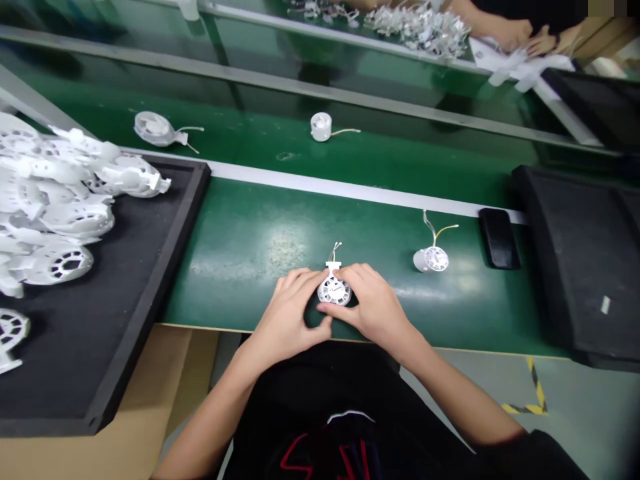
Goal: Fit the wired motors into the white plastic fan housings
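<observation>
A round white slotted housing [335,292] with a narrow neck and thin wires pointing away from me rests at the near side of the green table. My left hand [295,310] curves around its left side, fingertips at the neck and thumb near the lower edge. From the right, my right hand [373,300] grips the housing between thumb and fingers. Farther right lies a small white cylindrical motor part [431,259] with white and yellow wires.
A black tray [135,320] heaped with white housings [65,193] stands at left. A white housing [155,129] and small fan [321,127] lie beyond the white strip. A phone [499,239] sits near a black tray [590,267]. Another person's hands [530,39] are across.
</observation>
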{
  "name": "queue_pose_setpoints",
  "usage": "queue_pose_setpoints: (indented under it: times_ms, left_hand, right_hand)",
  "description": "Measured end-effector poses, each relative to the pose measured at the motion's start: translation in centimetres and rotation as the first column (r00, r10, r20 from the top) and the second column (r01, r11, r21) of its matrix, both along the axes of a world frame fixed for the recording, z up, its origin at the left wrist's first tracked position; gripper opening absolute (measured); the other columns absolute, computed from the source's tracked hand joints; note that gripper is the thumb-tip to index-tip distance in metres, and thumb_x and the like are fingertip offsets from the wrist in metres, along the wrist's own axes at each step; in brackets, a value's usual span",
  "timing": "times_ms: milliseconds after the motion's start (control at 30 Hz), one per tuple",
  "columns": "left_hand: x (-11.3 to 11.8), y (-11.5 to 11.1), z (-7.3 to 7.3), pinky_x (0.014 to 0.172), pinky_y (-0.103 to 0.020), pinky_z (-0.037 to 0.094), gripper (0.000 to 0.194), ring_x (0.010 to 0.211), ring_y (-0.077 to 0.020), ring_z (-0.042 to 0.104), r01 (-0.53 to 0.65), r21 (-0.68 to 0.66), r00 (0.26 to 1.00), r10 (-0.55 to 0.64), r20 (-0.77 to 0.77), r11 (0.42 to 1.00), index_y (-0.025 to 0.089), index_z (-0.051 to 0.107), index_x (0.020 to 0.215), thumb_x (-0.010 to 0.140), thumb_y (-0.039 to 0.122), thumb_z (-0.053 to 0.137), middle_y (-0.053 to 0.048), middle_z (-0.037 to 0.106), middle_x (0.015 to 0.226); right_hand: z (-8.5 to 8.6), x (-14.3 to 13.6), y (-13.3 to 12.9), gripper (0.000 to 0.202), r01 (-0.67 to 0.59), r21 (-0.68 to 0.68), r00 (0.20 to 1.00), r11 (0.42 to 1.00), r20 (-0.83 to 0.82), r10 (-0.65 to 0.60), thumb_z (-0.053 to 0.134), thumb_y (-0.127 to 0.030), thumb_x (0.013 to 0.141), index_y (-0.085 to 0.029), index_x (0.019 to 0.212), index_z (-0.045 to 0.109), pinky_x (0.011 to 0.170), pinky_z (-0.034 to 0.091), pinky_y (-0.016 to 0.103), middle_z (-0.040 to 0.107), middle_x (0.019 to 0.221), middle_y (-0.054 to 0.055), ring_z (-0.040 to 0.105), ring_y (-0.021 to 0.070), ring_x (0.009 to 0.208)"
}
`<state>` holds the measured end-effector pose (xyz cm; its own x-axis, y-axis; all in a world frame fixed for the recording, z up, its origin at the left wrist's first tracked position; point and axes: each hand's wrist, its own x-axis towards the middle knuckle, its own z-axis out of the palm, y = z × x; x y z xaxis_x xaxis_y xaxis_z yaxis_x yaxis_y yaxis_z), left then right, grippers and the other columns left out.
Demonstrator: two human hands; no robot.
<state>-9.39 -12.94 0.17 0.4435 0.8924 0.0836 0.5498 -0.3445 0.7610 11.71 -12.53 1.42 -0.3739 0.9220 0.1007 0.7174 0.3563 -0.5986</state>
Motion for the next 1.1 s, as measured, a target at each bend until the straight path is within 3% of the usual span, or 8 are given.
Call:
queue_pose_setpoints:
  times_ms: [167,300,367,467,567,700,833,1100]
  left_hand:
    - [0.1,2.2,2.7,0.101,-0.046,0.053,0.029,0.111,-0.0265,0.068,-0.057,-0.329,0.979,0.118,0.168,0.943,0.026,0.071,0.123,0.101,0.042,0.060,-0.006,0.074,0.118]
    - [3.5,4.9,3.8,0.094,-0.038,0.058,0.038,0.108,-0.0245,0.072,0.256,-0.484,0.906,-0.033,0.422,0.837,0.024,0.065,0.130,0.100,0.047,0.063,-0.008,0.075,0.122]
    - [6.3,7.6,3.7,0.092,-0.035,0.058,0.036,0.106,-0.0229,0.073,0.295,-0.395,0.908,-0.126,0.401,0.870,0.021,0.065,0.128,0.101,0.044,0.063,-0.009,0.076,0.122]
    - [11.0,14.0,3.3,0.090,-0.032,0.056,0.030,0.104,-0.0216,0.072,0.137,-0.051,0.989,-0.134,0.060,0.989,0.017,0.062,0.128,0.105,0.034,0.056,-0.011,0.075,0.120]
    - [14.4,20.8,3.7,0.102,-0.044,0.048,0.033,0.121,-0.0306,0.063,-0.010,0.206,0.994,0.032,-0.107,0.978,0.011,0.057,0.133,0.104,0.027,0.052,-0.021,0.066,0.132]
    - [16.2,26.1,4.7,0.113,-0.049,0.036,0.026,0.129,-0.0334,0.054,0.054,0.383,0.970,0.042,-0.238,0.922,0.014,0.065,0.121,0.096,0.022,0.064,-0.019,0.065,0.129]
    - [13.3,29.4,5.6,0.118,-0.048,0.033,0.026,0.134,-0.0309,0.052,0.067,0.447,0.952,0.077,-0.296,0.892,0.016,0.068,0.121,0.100,0.031,0.062,-0.016,0.064,0.134]
    - [-0.6,31.9,8.5,0.097,-0.046,0.059,0.040,0.113,-0.0244,0.067,-0.246,0.376,0.933,0.323,-0.157,0.893,0.016,0.061,0.134,0.102,0.039,0.065,-0.012,0.063,0.134]
  right_hand:
    - [0.3,-0.2,-0.5,0.045,0.042,0.163,0.993,0.986,-0.118,-0.022,0.078,-0.052,0.090,-0.022,0.120,0.063,0.090,0.056,0.042,0.072,0.112,0.008,0.064,0.0255,0.103]
    - [1.3,1.5,-1.0,0.049,0.216,0.351,0.966,0.911,-0.216,-0.146,0.080,-0.047,0.090,-0.023,0.129,0.061,0.094,0.057,0.044,0.069,0.120,0.011,0.064,0.0266,0.111]
    - [1.6,3.7,-1.0,0.053,0.282,0.393,0.958,0.875,-0.164,-0.235,0.077,-0.045,0.092,-0.025,0.137,0.058,0.104,0.054,0.049,0.066,0.128,0.012,0.060,0.0294,0.122]
    - [1.0,8.1,-0.8,0.050,0.441,0.413,0.885,0.797,-0.051,-0.463,0.066,-0.043,0.099,-0.026,0.146,0.056,0.113,0.044,0.060,0.058,0.143,0.015,0.051,0.0348,0.135]
    - [-1.0,11.9,-0.6,0.038,0.551,0.315,0.826,0.772,-0.074,-0.559,0.056,-0.043,0.104,-0.027,0.137,0.065,0.109,0.049,0.058,0.061,0.136,0.014,0.057,0.0331,0.128]
    - [-3.7,14.2,-0.8,0.034,0.562,0.172,0.825,0.809,-0.186,-0.534,0.054,-0.050,0.104,-0.029,0.126,0.070,0.103,0.055,0.050,0.062,0.136,0.010,0.062,0.0289,0.124]
    - [-4.4,14.3,-1.0,0.035,0.577,0.123,0.809,0.807,-0.218,-0.546,0.055,-0.053,0.103,-0.031,0.126,0.071,0.101,0.057,0.047,0.062,0.136,0.009,0.062,0.0281,0.125]
    - [-2.6,13.0,1.7,0.029,0.509,0.256,0.860,0.822,-0.135,-0.491,0.057,-0.049,0.103,-0.031,0.119,0.072,0.081,0.063,0.040,0.068,0.120,0.007,0.072,0.0266,0.106]
